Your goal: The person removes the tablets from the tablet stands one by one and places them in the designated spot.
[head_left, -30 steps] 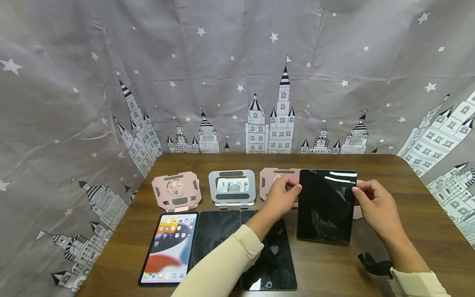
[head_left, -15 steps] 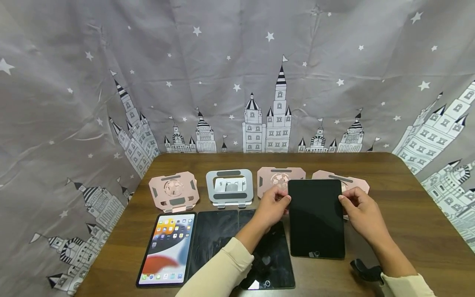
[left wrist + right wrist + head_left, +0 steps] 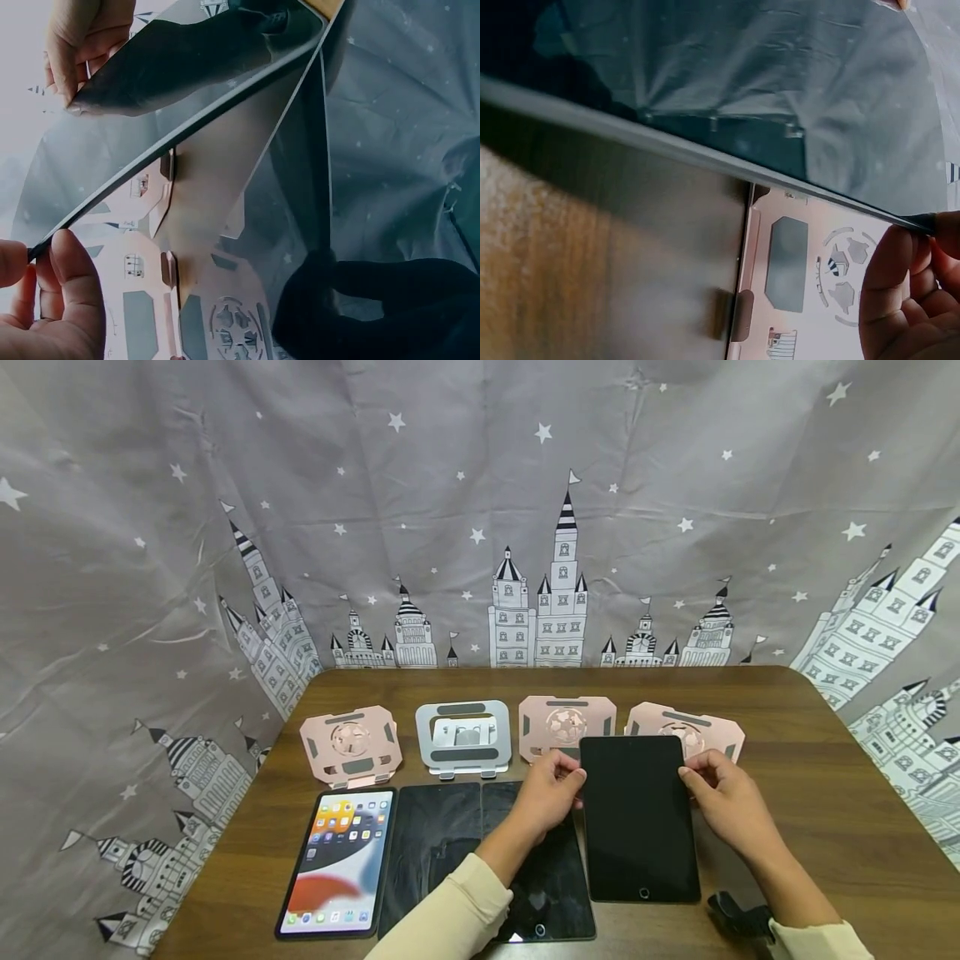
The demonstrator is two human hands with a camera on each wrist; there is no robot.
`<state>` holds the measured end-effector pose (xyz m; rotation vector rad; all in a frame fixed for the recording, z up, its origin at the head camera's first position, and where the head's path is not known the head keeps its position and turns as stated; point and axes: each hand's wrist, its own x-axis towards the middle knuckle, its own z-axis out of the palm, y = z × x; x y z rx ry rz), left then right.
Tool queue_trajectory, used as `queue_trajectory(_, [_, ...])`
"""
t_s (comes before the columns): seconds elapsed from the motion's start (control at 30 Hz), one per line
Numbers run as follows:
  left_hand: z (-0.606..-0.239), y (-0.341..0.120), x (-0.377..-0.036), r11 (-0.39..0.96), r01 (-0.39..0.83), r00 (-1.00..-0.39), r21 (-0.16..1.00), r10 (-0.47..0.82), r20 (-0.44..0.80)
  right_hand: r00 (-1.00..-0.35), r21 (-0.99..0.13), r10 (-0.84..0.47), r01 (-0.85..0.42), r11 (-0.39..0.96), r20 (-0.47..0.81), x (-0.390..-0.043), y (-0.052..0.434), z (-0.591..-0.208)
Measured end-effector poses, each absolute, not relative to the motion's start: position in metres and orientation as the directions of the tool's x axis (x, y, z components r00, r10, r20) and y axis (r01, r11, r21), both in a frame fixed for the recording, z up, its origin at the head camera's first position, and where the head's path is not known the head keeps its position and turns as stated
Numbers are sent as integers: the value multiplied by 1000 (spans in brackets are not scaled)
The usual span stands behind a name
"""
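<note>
Both hands hold a dark-screened tablet (image 3: 639,818) by its far corners, home button toward me. My left hand (image 3: 576,774) pinches the left corner, my right hand (image 3: 686,774) the right corner. In the left wrist view the thumb and fingers (image 3: 71,281) clamp the tablet's thin edge (image 3: 187,135), raised over a pink stand (image 3: 217,300). In the right wrist view the fingers (image 3: 896,292) grip the same edge above a pink stand (image 3: 795,262). The far end is lifted; whether the near end touches the table is unclear.
Several stands line the back of the wooden table (image 3: 825,793): pink (image 3: 350,745), silver (image 3: 463,739), pink (image 3: 566,722), pink (image 3: 686,731). A lit tablet (image 3: 337,860) and two dark ones (image 3: 435,852) (image 3: 543,877) lie in front. A black strap (image 3: 738,914) lies near my right wrist.
The tablet has come down and toward me from in front of the far right stand, and now lies flatter. Both hands moved with it and kept their hold.
</note>
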<state>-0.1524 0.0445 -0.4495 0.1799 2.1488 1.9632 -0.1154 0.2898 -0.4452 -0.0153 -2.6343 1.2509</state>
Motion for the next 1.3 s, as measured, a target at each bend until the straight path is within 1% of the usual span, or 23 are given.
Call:
queue_trajectory(0.17, [-453, 44, -150, 68, -73, -966, 995, 243, -87, -984, -767, 82, -71, 637, 160, -114, 290, -447])
queue_trajectory(0.33, [-458, 44, -148, 76, -99, -966, 992, 230, -114, -987, -766, 69, -67, 640, 144, -113, 290, -449])
queue_trajectory(0.47, [-462, 45, -145, 85, -124, -965, 989, 222, -140, -992, -770, 65, -42, 637, 108, -113, 291, -451])
queue_trajectory(0.9, [-465, 43, -142, 146, -127, -963, 981, 219, -157, -999, -788, 32, -10, 616, 39, -111, 292, -459])
queue_trajectory(1.13, [-470, 43, -140, 184, -110, -960, 977, 233, -152, -1000, -762, 26, 15, 647, 2, -110, 292, -460])
queue_trajectory(1.3, [-471, 42, -138, 203, -119, -961, 972, 222, -164, -1000, -774, 10, 27, 633, -26, -109, 291, -462])
